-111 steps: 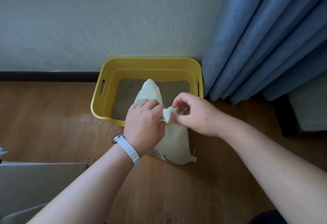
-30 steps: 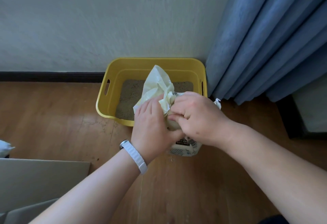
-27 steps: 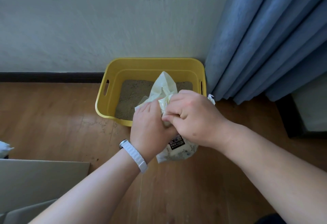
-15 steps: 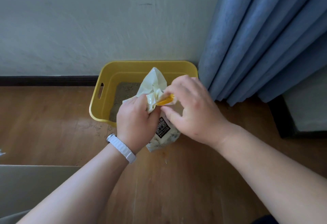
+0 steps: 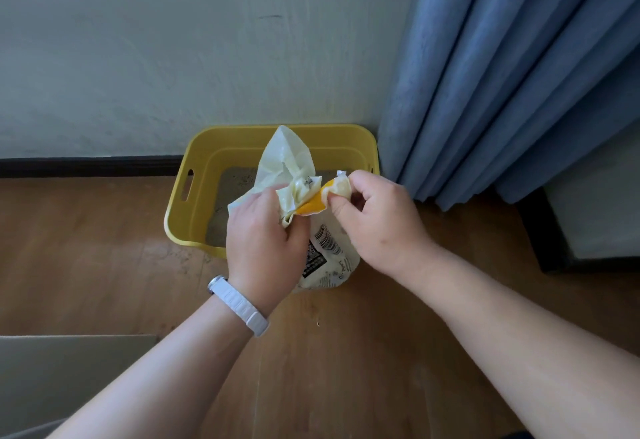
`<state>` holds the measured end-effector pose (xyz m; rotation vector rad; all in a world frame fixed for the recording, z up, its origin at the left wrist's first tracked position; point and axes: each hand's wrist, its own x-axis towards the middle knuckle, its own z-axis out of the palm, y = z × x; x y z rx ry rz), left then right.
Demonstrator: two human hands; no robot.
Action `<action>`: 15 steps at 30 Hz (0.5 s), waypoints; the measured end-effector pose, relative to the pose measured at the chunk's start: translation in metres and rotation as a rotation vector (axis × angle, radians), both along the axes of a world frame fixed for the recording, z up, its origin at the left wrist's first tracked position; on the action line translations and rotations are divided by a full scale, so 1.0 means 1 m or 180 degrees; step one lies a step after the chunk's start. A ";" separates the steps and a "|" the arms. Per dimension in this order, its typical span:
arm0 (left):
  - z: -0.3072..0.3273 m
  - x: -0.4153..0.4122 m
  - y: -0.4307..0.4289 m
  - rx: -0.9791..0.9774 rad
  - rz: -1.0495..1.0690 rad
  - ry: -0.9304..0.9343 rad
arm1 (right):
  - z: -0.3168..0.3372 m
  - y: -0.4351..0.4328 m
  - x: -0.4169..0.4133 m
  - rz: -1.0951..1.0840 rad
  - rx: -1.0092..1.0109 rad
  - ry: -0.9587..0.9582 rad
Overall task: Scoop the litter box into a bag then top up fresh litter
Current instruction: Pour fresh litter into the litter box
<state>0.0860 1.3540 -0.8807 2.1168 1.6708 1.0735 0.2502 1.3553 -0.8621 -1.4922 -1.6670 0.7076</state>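
A yellow litter box (image 5: 194,230) with grey litter (image 5: 233,182) in it stands on the wood floor against the wall. In front of it stands a pale cream litter bag (image 5: 325,258) with a barcode and printed text on its side. My left hand (image 5: 263,244) grips the crumpled top of the bag, and one loose corner sticks up above it. My right hand (image 5: 377,224) pinches another part of the bag top, where an orange strip shows between the two hands. Both hands hide most of the bag's body.
A blue curtain (image 5: 519,75) hangs at the right, close to the box. A dark-based piece of furniture (image 5: 588,224) stands at the far right. A flat grey cardboard-like sheet (image 5: 62,376) lies at the lower left. A dark skirting board (image 5: 86,166) runs along the wall.
The hands have drawn apart at the bag top, exposing the orange strip between them. The bag has turned, so its barcode side faces me. My right hand moved right.
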 end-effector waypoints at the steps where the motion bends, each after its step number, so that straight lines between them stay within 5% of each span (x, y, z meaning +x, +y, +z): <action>1: 0.000 0.004 -0.001 -0.0059 0.0012 0.0022 | 0.000 -0.001 -0.002 -0.0018 -0.0014 0.0085; 15: -0.005 0.033 -0.013 -0.0116 -0.0010 0.0127 | 0.022 -0.010 0.002 0.0495 -0.0523 0.0535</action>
